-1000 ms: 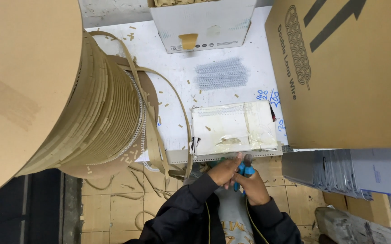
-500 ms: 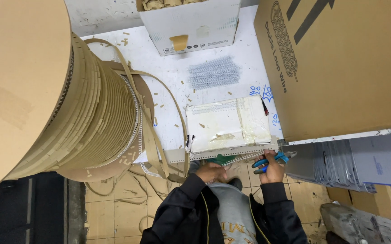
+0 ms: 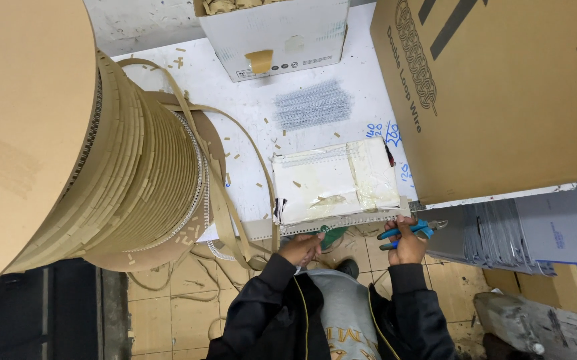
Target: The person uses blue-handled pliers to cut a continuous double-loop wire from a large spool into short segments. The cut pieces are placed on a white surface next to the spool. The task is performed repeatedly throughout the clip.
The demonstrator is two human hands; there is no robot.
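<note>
My left hand (image 3: 302, 248) is curled at the front edge of the white table (image 3: 248, 107), its fingertips pinched on a long silver wire binding strip (image 3: 355, 219) that runs along that edge. To the right, my right hand (image 3: 408, 245) grips blue-handled cutters (image 3: 414, 231), jaws pointing right at the strip's right end. A worn white pad (image 3: 335, 180) lies just behind the strip. Something small and green (image 3: 332, 233) shows between my hands; what it is cannot be made out.
A huge spool of wire wound with brown paper tape (image 3: 102, 180) fills the left, loose tape trailing to the tiled floor (image 3: 168, 307). Also here: a white carton (image 3: 275, 33) at the back, cut wire combs (image 3: 314, 105), a large cardboard box (image 3: 502, 93), stacked grey sheets (image 3: 502, 237).
My hands were together at the strip; they have since drawn apart. The right hand with the cutters has slid right along the table edge, while the left stays near the middle.
</note>
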